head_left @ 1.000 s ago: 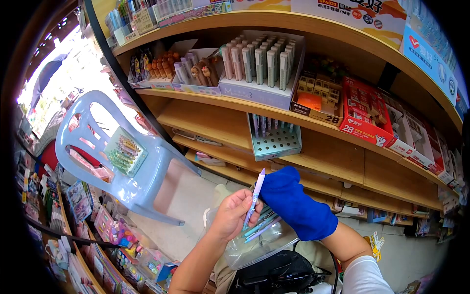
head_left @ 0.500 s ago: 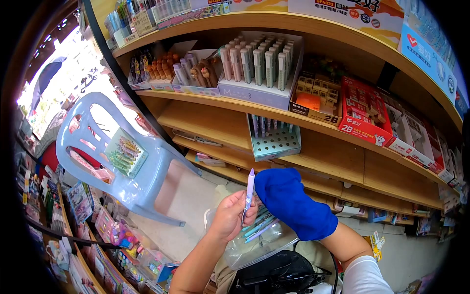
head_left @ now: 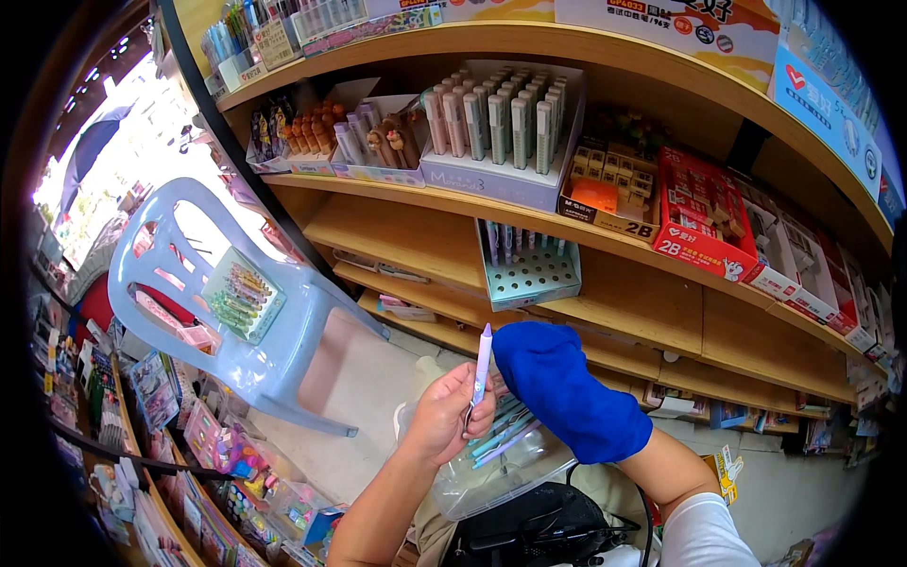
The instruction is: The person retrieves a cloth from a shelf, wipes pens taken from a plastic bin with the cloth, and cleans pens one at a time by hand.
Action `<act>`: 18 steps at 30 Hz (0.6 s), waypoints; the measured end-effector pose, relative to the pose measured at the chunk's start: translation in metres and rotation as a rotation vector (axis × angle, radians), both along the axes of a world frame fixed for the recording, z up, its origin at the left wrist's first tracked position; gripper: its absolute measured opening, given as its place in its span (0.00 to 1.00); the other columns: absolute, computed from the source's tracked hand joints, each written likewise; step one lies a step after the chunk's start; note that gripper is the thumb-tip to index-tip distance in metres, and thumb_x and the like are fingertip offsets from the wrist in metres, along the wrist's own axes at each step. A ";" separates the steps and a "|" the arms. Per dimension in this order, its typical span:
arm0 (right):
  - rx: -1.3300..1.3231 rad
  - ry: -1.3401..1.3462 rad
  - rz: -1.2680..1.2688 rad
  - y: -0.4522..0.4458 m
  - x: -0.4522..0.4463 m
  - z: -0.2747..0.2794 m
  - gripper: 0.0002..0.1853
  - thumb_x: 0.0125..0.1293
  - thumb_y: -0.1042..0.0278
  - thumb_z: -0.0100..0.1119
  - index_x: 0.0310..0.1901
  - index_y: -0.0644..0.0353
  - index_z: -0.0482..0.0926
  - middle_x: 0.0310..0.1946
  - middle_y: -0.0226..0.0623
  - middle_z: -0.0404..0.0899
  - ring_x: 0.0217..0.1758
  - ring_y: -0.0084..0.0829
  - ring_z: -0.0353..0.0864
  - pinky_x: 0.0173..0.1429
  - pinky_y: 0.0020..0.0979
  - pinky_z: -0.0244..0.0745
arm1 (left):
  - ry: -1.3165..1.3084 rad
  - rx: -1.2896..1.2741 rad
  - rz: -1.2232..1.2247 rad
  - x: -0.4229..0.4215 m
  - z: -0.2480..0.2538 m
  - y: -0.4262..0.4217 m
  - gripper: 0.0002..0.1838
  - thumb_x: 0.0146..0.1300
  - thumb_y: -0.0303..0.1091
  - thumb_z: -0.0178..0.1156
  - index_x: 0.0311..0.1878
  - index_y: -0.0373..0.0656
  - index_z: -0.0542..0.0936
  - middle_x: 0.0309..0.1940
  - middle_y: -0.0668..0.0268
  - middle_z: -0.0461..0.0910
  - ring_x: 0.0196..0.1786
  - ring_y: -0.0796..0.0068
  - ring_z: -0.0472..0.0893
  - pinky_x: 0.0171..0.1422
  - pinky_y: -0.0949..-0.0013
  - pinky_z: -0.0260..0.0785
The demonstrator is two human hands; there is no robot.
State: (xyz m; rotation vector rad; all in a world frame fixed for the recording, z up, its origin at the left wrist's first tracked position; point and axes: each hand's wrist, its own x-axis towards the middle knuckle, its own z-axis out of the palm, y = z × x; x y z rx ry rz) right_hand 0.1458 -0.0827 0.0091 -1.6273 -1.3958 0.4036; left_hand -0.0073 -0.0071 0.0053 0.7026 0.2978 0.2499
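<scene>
My left hand (head_left: 448, 416) is closed round a light purple pen (head_left: 484, 362), which stands upright with its tip end pointing up. A blue cloth (head_left: 567, 389) covers my right hand like a mitt, so its fingers are hidden. The cloth's rounded end is just right of the pen, with a narrow gap between them. Below both hands, a clear plastic bin (head_left: 505, 493) holds several pens (head_left: 505, 442) in teal and purple.
A pen display box (head_left: 534, 295) with rows of holes sits on the middle shelf (head_left: 642, 312). Above it stand full pen boxes (head_left: 491, 184) and a red 2B box (head_left: 701, 241). At left is a light blue plastic chair (head_left: 274, 369) bearing another pen box (head_left: 244, 295).
</scene>
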 end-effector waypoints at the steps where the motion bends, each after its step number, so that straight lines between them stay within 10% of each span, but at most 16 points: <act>1: -0.015 -0.004 0.009 0.000 0.000 0.003 0.03 0.56 0.73 0.48 0.29 0.61 0.72 0.27 0.43 0.73 0.31 0.40 0.74 0.34 0.34 0.67 | 0.001 -0.006 0.014 0.001 0.001 0.000 0.12 0.68 0.42 0.42 0.38 0.41 0.66 0.17 0.68 0.62 0.16 0.81 0.58 0.19 0.79 0.50; 18: -0.006 -0.298 0.063 0.000 0.003 0.006 0.05 0.53 0.74 0.47 0.22 0.59 0.64 0.20 0.41 0.64 0.24 0.38 0.67 0.27 0.34 0.60 | -0.059 0.026 0.072 0.001 0.000 0.000 0.16 0.66 0.41 0.45 0.40 0.35 0.71 0.20 0.68 0.64 0.22 0.78 0.63 0.28 0.77 0.57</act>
